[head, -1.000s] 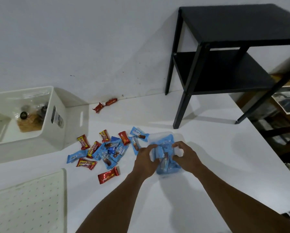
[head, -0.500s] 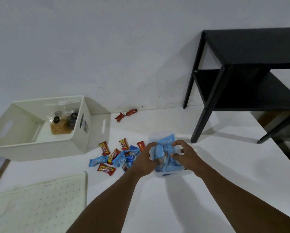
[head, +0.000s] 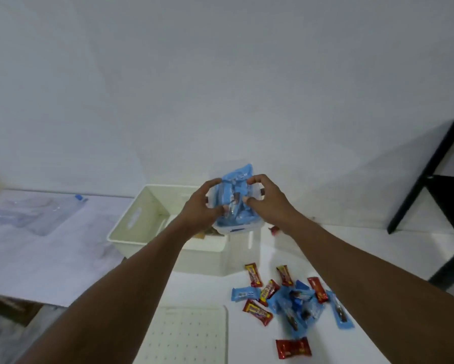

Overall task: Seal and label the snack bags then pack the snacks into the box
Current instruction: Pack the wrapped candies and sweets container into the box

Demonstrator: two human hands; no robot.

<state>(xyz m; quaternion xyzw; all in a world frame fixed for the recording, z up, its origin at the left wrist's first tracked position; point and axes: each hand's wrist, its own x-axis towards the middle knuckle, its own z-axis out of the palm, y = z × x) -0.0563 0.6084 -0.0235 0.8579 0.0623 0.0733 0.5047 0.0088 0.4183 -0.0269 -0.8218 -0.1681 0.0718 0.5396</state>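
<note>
A snack bag [head: 236,203], between left hand [head: 199,208] and right hand [head: 267,203], hangs over the box [head: 131,227] on the table [head: 352,245]. Loose snacks [head: 291,303] lie in front of the box, right of a perforated board [head: 189,334].

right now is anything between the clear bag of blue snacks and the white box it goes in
Nothing visible blocks it. The left hand and right hand hold the clear plastic bag of blue-wrapped snacks right over the open white plastic box. The perforated white panel lies apart from it.
</note>
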